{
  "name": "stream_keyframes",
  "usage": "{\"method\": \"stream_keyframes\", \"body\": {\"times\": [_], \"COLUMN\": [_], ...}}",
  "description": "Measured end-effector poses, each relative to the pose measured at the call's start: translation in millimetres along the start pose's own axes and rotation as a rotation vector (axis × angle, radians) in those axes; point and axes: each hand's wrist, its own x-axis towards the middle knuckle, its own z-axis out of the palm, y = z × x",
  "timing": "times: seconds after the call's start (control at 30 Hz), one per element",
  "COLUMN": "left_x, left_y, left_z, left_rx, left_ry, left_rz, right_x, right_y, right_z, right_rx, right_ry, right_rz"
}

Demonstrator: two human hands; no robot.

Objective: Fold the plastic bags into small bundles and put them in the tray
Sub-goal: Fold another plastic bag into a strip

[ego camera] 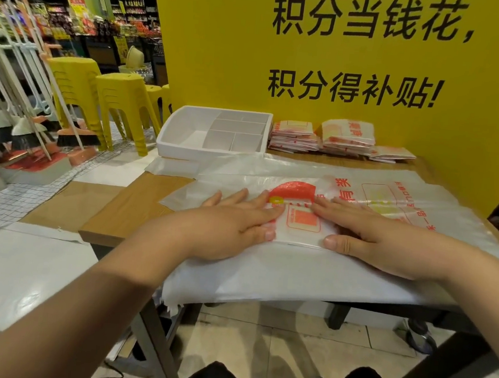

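Roughly midway, judging by the layout. Pressing down with left grip point(239, 221) and right grip point(368, 232), both flat, fingers straight and apart, clamped on nothing, resting on either side of a part-folded bag point(299, 223) atop the spread bags point(407, 199) on the desk point(126, 208). Already folded: bundles point(322, 138) stacked at the desk's back, just beside the tray point(182, 149) (not in it). No bundle visible inside the tray. Left to do: finishing this fold, working through the remaining sheets, loading the tray.
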Motion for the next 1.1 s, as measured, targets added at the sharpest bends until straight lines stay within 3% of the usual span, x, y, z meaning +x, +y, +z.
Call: {"method": "stream_keyframes", "body": {"times": [0.17, 0.43, 0.73, 0.87, 1.1], "left_x": [-6.4, 5.5, 37.0, 76.2, 189.2], "left_y": [10.2, 13.5, 29.8, 43.4, 47.6], "left_z": [2.1, -10.5, -31.0, -50.9, -87.4], "left_rx": [-0.082, -0.537, -1.147, -1.248, -1.163], "left_ry": [0.32, 0.386, 0.609, 0.642, 0.617], "left_rz": [-0.05, -0.112, -0.04, 0.051, 0.046], "right_x": [-6.1, -0.2, 11.3, 18.2, 79.0], "right_y": [-7.7, -21.2, -5.9, 14.6, 79.9], "right_z": [6.6, -1.3, -10.1, -34.7, -100.4], "right_rx": [0.093, 0.269, 1.004, 1.005, 0.962], "right_ry": [0.232, 0.408, 0.724, 0.812, 0.924], "right_rz": [0.013, 0.047, 0.063, 0.149, 0.33]}}
